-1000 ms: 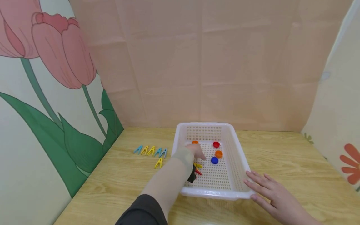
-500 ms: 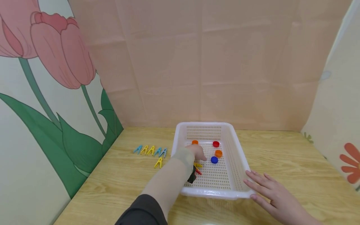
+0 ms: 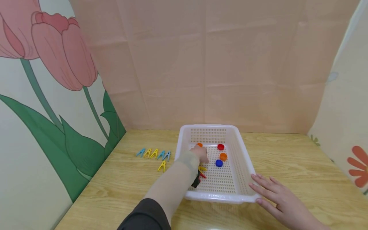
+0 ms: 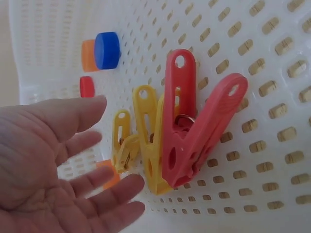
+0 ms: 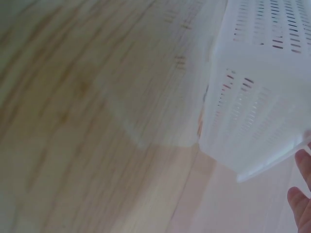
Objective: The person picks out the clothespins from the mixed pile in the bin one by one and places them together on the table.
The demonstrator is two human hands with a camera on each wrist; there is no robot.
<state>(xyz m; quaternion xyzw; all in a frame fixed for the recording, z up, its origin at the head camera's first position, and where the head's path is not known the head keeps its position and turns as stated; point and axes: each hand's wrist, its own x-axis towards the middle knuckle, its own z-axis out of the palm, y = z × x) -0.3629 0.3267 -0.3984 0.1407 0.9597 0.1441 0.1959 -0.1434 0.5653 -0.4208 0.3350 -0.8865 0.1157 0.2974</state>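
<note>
My left hand (image 4: pixel 63 165) reaches down into a white perforated basket (image 3: pixel 214 197), its fingers apart and nothing between them. Beside its fingertips on the basket floor lie two yellow clothespins (image 4: pixel 149 160) and a red clothespin (image 4: pixel 177 141). In the head view my forearm and a black strap hide part of these clothespins. My right hand (image 3: pixel 277 199) has its fingers fairly straight, the fingertips at the basket's near right corner. Farther inside the basket sit a blue bottle cap (image 3: pixel 219 163), a red cap (image 3: pixel 220 147) and two orange caps (image 3: pixel 223 157).
Left of the basket, a row of blue and yellow clothespins (image 3: pixel 154 153) lies on the wooden table (image 3: pixel 109 188), with one yellow clothespin (image 3: pixel 162 166) in front of it. A pinkish sheet (image 3: pixel 207 70) hangs behind; flower-patterned panels (image 3: pixel 31 166) flank the table.
My left hand shifts slightly within the basket, its thumb drawing back a little. The right hand, basket and clothespins on the table stay in place.
</note>
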